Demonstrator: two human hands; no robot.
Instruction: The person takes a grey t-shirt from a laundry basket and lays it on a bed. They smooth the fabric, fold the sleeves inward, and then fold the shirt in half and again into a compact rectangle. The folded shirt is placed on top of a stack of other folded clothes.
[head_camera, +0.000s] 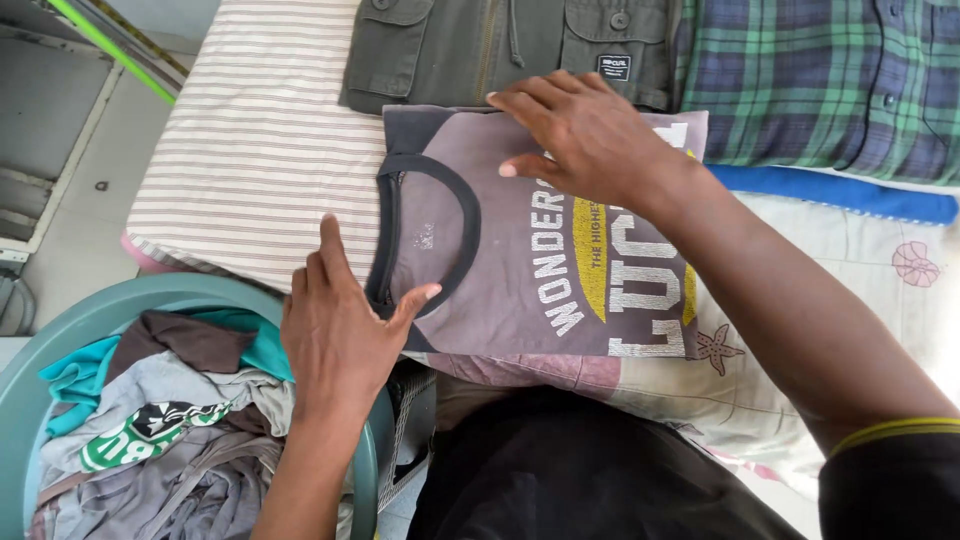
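Head view: both hands lie open and flat on a folded grey T-shirt on the bed. Left hand pins its collar edge; right hand presses the far edge, keeping the fold flat.

Beyond my work lie an olive jacket beside a green plaid shirt on the striped sheet, with a teal laundry basket of clothes below.

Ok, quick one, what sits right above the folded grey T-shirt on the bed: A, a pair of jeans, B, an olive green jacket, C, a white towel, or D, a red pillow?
B: an olive green jacket with flap pockets lies just beyond the top edge of the folded grey T-shirt, which the right hand presses flat.
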